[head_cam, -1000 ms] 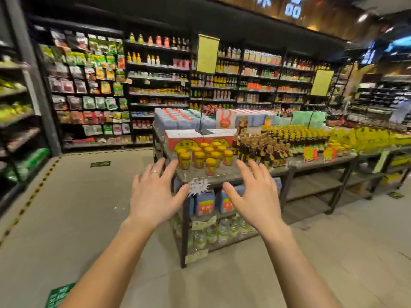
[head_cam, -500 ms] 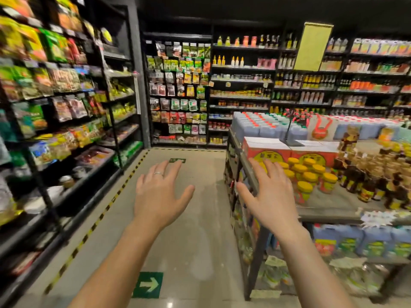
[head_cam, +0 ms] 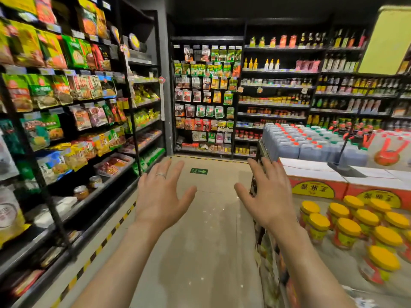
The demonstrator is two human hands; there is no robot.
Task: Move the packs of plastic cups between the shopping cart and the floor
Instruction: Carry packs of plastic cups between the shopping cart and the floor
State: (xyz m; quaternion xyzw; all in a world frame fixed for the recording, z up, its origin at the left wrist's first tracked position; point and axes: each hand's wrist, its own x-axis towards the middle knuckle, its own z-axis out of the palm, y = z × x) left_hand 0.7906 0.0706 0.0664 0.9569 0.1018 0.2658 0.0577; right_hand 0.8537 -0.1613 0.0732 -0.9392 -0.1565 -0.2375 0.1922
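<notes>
No shopping cart and no pack of plastic cups is in view. My left hand (head_cam: 161, 195) is stretched out in front of me over the aisle floor, fingers spread and straight, with a ring on one finger; it holds nothing. My right hand (head_cam: 268, 194) is held out beside it at the same height, fingers spread, empty, just left of the display table's corner.
Dark shelves of snack packets (head_cam: 66, 112) line the left. A display table (head_cam: 347, 258) with yellow-lidded jars (head_cam: 347, 227), orange boxes (head_cam: 315, 187) and jugs (head_cam: 295, 141) stands right. The beige aisle floor (head_cam: 200, 252) runs ahead to back shelves (head_cam: 206, 98), with a green arrow sign (head_cam: 198, 171).
The view has swung left: the display table slid from centre to the right edge and the left snack shelves came into view. Both hands stayed outstretched, open and empty.
</notes>
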